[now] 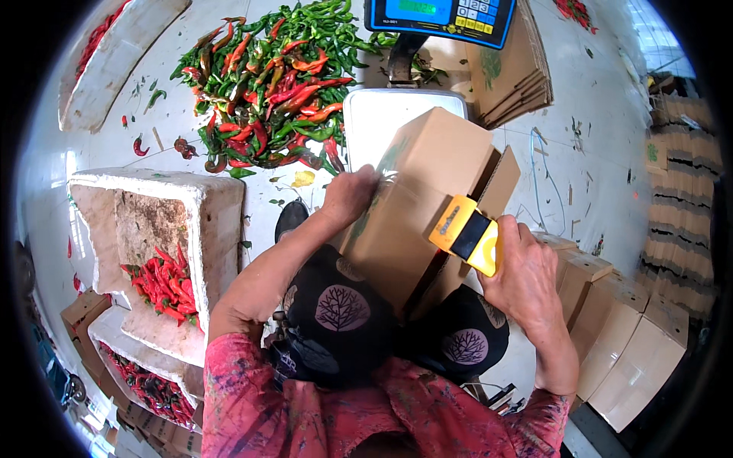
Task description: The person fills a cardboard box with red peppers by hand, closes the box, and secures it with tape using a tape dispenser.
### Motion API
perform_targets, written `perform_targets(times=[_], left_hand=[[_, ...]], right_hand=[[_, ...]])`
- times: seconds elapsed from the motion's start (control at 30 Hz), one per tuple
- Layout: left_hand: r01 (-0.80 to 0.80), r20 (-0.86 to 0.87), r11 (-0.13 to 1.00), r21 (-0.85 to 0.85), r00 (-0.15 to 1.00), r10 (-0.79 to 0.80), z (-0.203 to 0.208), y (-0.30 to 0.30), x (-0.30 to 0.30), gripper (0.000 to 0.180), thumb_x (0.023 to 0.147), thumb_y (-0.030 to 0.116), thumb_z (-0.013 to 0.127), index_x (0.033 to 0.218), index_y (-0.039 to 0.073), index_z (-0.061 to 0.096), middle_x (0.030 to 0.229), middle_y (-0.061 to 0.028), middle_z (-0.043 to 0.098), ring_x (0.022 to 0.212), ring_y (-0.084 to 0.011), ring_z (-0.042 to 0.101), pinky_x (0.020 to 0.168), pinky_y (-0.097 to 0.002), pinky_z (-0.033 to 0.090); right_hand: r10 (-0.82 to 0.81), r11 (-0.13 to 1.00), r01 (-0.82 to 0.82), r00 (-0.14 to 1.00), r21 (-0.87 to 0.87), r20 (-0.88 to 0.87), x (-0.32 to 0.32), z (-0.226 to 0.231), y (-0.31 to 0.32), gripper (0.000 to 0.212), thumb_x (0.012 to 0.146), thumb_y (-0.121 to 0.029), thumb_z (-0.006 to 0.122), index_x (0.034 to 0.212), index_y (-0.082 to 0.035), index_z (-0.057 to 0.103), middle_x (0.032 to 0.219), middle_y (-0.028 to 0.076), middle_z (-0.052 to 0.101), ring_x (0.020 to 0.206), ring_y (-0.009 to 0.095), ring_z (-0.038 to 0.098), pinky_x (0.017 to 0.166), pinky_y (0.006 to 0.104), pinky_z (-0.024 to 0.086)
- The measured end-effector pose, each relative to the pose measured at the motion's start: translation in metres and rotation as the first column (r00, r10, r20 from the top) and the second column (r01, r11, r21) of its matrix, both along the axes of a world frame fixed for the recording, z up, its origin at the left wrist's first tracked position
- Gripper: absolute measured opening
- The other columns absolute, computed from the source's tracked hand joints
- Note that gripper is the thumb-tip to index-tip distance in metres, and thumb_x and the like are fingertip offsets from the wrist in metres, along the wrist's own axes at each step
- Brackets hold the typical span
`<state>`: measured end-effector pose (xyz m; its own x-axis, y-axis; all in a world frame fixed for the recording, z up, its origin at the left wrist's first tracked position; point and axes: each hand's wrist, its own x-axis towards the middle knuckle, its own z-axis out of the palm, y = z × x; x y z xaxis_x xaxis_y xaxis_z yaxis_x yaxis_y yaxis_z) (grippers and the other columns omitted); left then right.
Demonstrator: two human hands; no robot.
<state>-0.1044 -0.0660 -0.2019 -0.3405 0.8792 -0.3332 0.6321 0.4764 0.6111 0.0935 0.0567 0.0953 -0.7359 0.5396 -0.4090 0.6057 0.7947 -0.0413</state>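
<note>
At the centre of the frame a cardboard box [416, 202] is held tilted across the person's lap, bottom side up. The left hand [347, 195] is pressed flat against the box's left edge, fingers curled over it, so that the box is steadied. The right hand [523, 267] is clenched around a yellow tape dispenser [466, 233], which is laid against the box's right side, touching the seam. One flap at the upper right is seen standing loose, so the taping appears to be in progress rather than finished (whether any strip is already down cannot be told).

Behind the box, at upper centre, a weighing scale [397, 114] with one white platform and one blue display is set on the floor. One large heap of red and green chilli peppers [267, 84] is spread at the upper left. Two white foam boxes [164, 229] holding red chillies are counted at the left, with a third at the top left corner. At least four made-up cartons [618, 336] are lined up at the lower right, and one stack of flat cardboard [519, 72] lies at the upper right.
</note>
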Motion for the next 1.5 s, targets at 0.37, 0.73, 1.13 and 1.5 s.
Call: perform_targets(times=[0.37,0.73,1.13,1.5], left_hand=[[-0.129,0.072,0.707,0.695,0.991,0.11,0.021,0.045,-0.005,0.03,0.103,0.02,0.054,0.118,-0.004,0.063,0.102,-0.0241,0.069,0.103,-0.0416,0.064,0.092,-0.0464,0.051],[0.468,-0.44,0.748,0.47,0.859,-0.261,0.162,0.149,0.018,0.083,0.083,0.063,0.072,0.135,-0.001,0.058,0.11,-0.0235,0.068,0.107,-0.0368,0.063,0.097,-0.0467,0.045],[0.588,-0.578,0.628,0.509,0.775,-0.257,0.145,0.167,0.023,0.028,0.093,0.037,0.07,0.089,0.01,0.069,0.075,-0.0116,0.06,0.077,-0.0335,0.062,0.07,-0.0466,0.047],[0.605,-0.619,0.599,0.525,0.754,-0.22,0.151,0.171,0.037,0.027,0.096,0.024,0.066,0.077,0.007,0.057,0.07,-0.0141,0.055,0.072,-0.0349,0.058,0.067,-0.0469,0.044]], right_hand=[[-0.071,0.996,0.066,0.992,-0.053,-0.108,0.017,-0.013,0.007,0.048,0.073,-0.015,0.077,0.114,-0.003,0.054,0.089,0.021,0.064,0.077,0.044,0.067,0.066,0.0525,0.053],[0.022,1.0,-0.017,0.921,0.017,-0.39,0.041,-0.024,0.011,0.04,0.071,-0.009,0.069,0.108,-0.002,0.056,0.083,0.015,0.061,0.071,0.03,0.067,0.058,0.0411,0.052],[0.127,0.981,-0.079,0.952,0.176,-0.279,0.047,-0.041,0.005,0.034,0.077,-0.017,0.067,0.105,-0.005,0.053,0.088,0.009,0.058,0.075,0.021,0.064,0.058,0.0332,0.048],[-0.023,0.996,-0.013,0.926,-0.091,-0.377,0.055,-0.034,0.016,0.04,0.075,-0.004,0.068,0.112,-0.005,0.052,0.084,0.019,0.064,0.073,0.035,0.07,0.062,0.0457,0.055]])
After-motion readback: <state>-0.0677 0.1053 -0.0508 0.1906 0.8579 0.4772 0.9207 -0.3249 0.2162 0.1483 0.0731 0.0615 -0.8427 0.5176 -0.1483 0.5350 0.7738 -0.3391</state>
